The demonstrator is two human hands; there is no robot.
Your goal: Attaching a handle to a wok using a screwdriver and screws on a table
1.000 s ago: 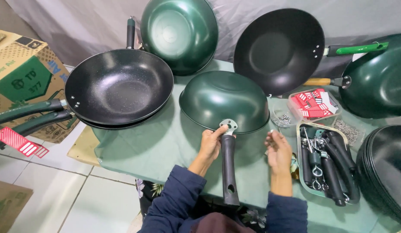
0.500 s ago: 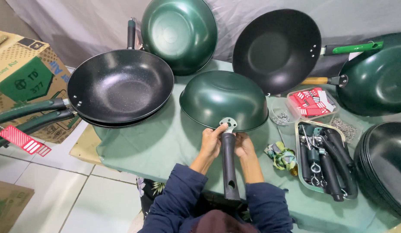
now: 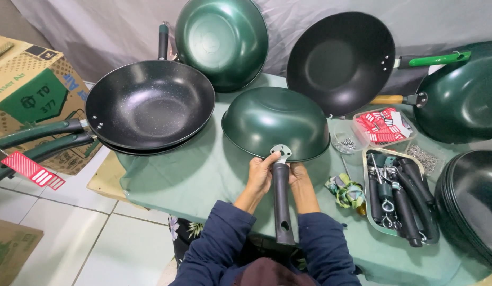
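Soft, even light, sharp focus throughout.
Faint shadows are cast on the tabletop (image 3: 203, 169); mild sheen is seen on the upturned green wok (image 3: 275, 122), and straight lines are bowed at the frame edges.

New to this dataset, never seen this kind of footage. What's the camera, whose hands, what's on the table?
There is one view, from a camera worn on a person's head, looking down at their own bare hands. No machine is involved. The left hand and right hand grip the black handle where its metal bracket meets an upturned green wok. It rests on a table under a green cloth. Around it are stacked black woks, more woks propped behind, a tray of spare handles, a small box of red packets and loose screws.
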